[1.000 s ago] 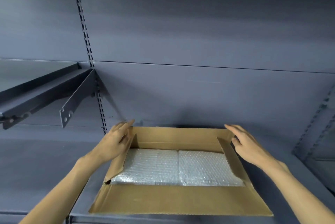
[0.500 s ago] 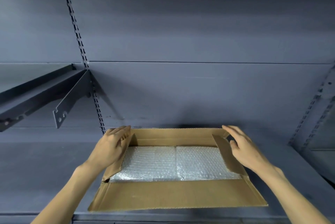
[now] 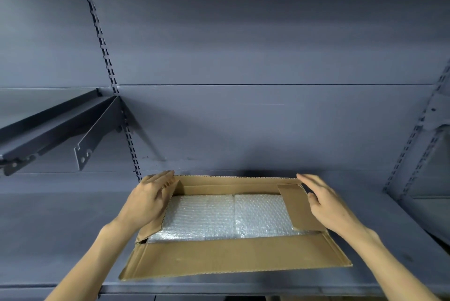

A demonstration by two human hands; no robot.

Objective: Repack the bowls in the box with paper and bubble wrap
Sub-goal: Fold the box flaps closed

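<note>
Since the earlier frames both side flaps have come further down over the contents; the left flap and the right flap now lean well inward, where before they stood more nearly upright; the hands have followed them in. The box sits on the grey shelf, its far wall close to the back panel, its long near flap lying open toward the person; inside, a layer of bubble wrap covers everything, so the bowls themselves are hidden beneath it and cannot be seen.

The left hand lies flat on the outside of the left flap, fingers straight and pressing, gripping nothing; the right hand rests with straight, slightly spread fingers along the outer edge of the right flap, likewise an open grip that pushes rather than holds.

The packing seems finished and the step in hand is closing the box, side flaps first. The next move probably calls for pressing both short flaps flat onto the wrap; then one hand must hold them down while the other lifts the near flap over them; the springy wrap may push the flaps back up if released too soon.
</note>
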